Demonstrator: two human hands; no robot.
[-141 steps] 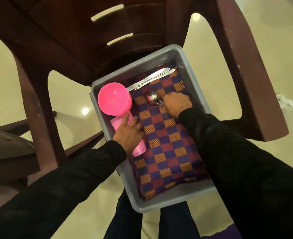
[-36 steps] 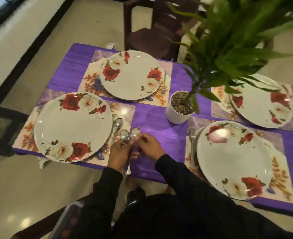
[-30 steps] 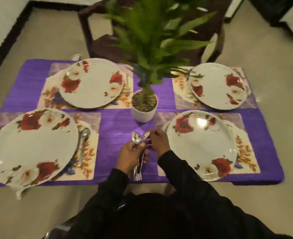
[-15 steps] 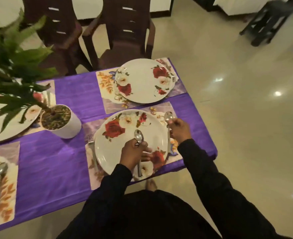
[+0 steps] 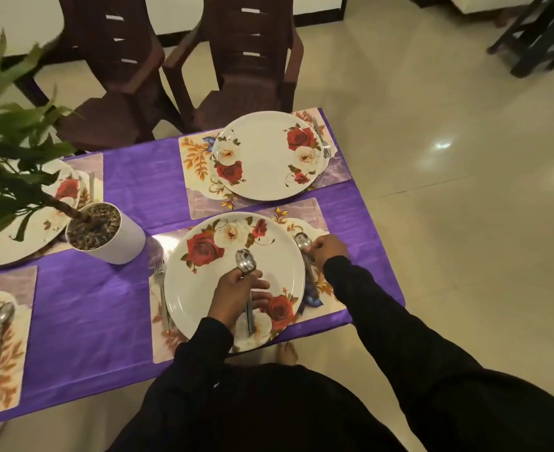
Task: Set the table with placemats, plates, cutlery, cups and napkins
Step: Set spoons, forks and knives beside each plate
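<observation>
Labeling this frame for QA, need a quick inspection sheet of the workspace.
Surface: table with purple cloth, floral placemats.
Job's things: near plate, far plate, fork left of near plate; no cups or napkins seen.
Clutter: potted plant.
Hands: left hand holds a spoon over the near plate; right hand sets another spoon on the placemat.
Cables: nothing seen.
Surroundings: two brown chairs, tiled floor.

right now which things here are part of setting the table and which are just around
Part of the job: spoon in right hand; spoons in left hand; near plate; fork; placemat.
Just around: potted plant; chairs.
</observation>
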